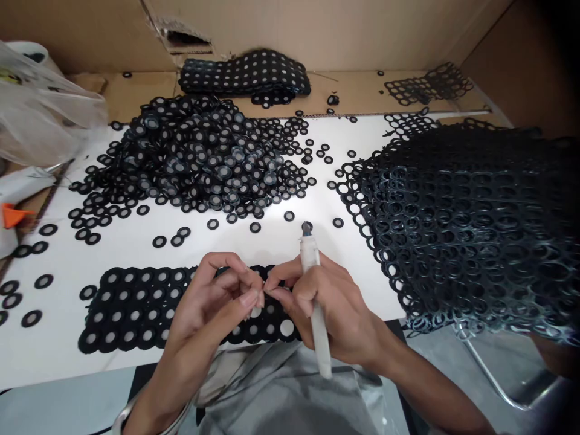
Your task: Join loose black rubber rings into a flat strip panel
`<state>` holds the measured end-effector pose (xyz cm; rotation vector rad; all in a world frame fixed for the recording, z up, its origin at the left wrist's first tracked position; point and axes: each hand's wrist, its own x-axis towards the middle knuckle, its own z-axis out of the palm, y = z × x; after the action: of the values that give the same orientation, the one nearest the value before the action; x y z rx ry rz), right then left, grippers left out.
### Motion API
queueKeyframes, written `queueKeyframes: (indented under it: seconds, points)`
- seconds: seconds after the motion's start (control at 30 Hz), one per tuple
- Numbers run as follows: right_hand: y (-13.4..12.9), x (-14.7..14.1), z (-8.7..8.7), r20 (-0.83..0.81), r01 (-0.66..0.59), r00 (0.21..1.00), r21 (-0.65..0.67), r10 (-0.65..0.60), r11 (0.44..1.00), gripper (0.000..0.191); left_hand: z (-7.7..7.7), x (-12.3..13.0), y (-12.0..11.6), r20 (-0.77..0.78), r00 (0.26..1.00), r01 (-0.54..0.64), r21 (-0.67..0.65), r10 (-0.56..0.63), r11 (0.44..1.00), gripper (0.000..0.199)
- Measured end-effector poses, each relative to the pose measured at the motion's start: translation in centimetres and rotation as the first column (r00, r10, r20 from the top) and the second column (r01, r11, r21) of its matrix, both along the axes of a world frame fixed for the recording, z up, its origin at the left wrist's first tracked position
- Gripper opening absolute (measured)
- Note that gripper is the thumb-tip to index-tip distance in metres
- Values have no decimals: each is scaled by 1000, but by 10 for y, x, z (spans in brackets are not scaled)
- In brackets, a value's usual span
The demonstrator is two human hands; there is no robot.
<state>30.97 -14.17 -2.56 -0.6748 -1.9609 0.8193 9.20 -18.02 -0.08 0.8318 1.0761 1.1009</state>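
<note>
My left hand (216,308) is closed in a pinch, thumb against fingertips; what it holds, if anything, is too small to make out. My right hand (330,302) grips a white pen-shaped knife (321,338), its dark pointed tip facing away from me. Thumb and forefinger of that hand also pinch together, meeting the left fingertips. Beneath both hands lies a black sheet of round pieces with pale centres (129,315), partly hidden by my fingers. One circle (287,327) near its right end looks larger and whiter than the others.
A big heap of loose black rings with pale centres (194,151) covers the back left of the white table (362,266). Punched-out black lattice sheets (471,229) are stacked at right. More dotted sheets (254,72) rest on cardboard behind. A plastic bag (40,109) stands far left.
</note>
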Motion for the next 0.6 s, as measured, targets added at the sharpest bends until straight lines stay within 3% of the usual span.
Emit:
queueKeyframes:
  seconds: [0.6]
  points:
    - [-3,-6,-2,18,42,999,46,-43,998,32,1,2,2,-36,999,-29,-9,29,1000,18]
